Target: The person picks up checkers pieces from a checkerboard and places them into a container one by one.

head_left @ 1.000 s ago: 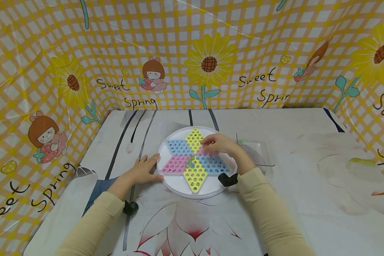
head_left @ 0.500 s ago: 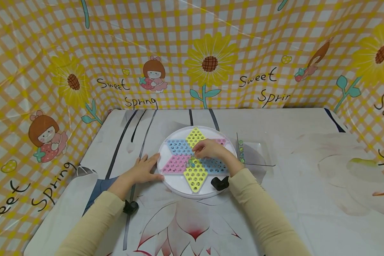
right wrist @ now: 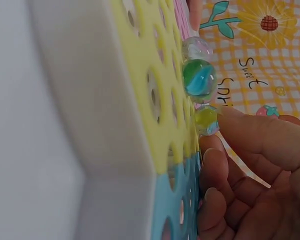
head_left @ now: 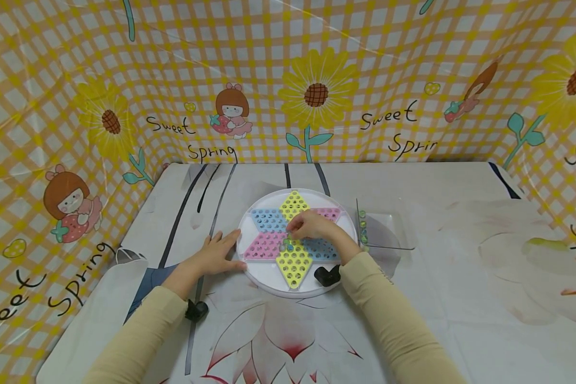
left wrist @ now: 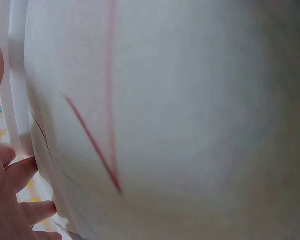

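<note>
A round white Chinese checkers board (head_left: 256,277) lies on the table, with a star of yellow, blue and pink perforated sections. My left hand (head_left: 216,255) rests against its left rim, fingers spread and thumb near the front. Over the middle of the star, my right hand (head_left: 308,225) pinches a yellow-green glass marble (right wrist: 207,119) between thumb and finger, low at the holes. Beside it a blue-green marble (right wrist: 199,80) and a clear marble (right wrist: 197,48) sit on the board. The left wrist view catches only part of the left fingers and the board's white edge.
Right of the board stands a clear plastic tray (head_left: 391,226). A row of several marbles (head_left: 363,226) lines its left side. A checked cloth (head_left: 259,64) with sunflowers hangs behind the table. White fabric with a dark-framed item (head_left: 129,256) lies left.
My right hand has moved left and down from the upper right pink section to the board's middle, uncovering the marbles by the tray. The left hand has stayed on the rim.
</note>
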The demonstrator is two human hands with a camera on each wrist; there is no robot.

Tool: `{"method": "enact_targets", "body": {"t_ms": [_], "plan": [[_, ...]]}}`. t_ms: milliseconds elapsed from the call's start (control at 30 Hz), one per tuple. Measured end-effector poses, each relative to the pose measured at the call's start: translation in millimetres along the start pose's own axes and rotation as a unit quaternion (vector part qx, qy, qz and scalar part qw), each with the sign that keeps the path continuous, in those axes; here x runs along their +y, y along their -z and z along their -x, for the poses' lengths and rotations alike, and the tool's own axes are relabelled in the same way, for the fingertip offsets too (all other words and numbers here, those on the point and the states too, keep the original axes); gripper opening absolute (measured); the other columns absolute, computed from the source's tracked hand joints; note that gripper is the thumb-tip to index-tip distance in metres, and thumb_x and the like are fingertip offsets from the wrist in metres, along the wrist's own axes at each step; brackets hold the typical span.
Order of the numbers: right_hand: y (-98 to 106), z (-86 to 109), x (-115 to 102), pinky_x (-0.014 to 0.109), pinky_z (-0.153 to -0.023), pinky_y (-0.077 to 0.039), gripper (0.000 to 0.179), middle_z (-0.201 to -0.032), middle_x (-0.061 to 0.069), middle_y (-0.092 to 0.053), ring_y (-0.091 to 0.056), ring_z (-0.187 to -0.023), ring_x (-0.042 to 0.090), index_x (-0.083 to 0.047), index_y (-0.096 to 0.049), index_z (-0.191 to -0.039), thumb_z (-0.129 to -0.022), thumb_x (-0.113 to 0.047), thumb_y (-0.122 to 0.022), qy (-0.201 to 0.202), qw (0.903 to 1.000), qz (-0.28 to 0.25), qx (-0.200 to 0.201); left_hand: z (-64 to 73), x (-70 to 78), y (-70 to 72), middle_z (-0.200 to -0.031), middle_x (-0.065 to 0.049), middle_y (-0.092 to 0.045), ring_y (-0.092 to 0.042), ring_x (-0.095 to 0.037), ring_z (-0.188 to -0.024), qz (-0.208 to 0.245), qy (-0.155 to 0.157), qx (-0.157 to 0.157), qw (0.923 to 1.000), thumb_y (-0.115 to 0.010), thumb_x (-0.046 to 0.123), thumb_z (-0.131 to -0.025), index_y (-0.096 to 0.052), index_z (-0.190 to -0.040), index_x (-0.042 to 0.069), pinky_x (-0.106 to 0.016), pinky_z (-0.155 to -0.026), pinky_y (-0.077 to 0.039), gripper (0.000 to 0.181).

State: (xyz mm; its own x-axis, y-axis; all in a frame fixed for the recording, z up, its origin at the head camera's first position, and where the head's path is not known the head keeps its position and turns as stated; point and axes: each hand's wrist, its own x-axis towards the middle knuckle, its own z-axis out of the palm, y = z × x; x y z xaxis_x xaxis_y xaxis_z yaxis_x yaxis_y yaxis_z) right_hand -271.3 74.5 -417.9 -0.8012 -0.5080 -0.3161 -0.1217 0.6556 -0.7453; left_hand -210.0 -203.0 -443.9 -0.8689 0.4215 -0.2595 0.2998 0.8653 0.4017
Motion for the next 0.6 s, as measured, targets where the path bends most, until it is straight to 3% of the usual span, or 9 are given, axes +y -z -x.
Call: {"method": "enact_targets", "body": {"t_ms": [600], "plan": [[-6.2, -1.7, 0.0, 0.022, -0.062, -0.038, 0.013, -0.074, 0.001, -0.052, -0.045, -0.068, 0.012, -0.003, -0.065, -0.092, -0.08, -0.004, -0.065, 0.011, 0.9985, 0.053, 0.002, -0.5, -0.1, -0.7, -0.151, -0.015, -0.019, -0.009, -0.049, -0.134, -0.003, 0.003, 0.006, 1.0, -0.064, 0.052, -0.078, -0.017, -0.146, 0.003, -0.062, -0.106, -0.003, 0.096]]}}
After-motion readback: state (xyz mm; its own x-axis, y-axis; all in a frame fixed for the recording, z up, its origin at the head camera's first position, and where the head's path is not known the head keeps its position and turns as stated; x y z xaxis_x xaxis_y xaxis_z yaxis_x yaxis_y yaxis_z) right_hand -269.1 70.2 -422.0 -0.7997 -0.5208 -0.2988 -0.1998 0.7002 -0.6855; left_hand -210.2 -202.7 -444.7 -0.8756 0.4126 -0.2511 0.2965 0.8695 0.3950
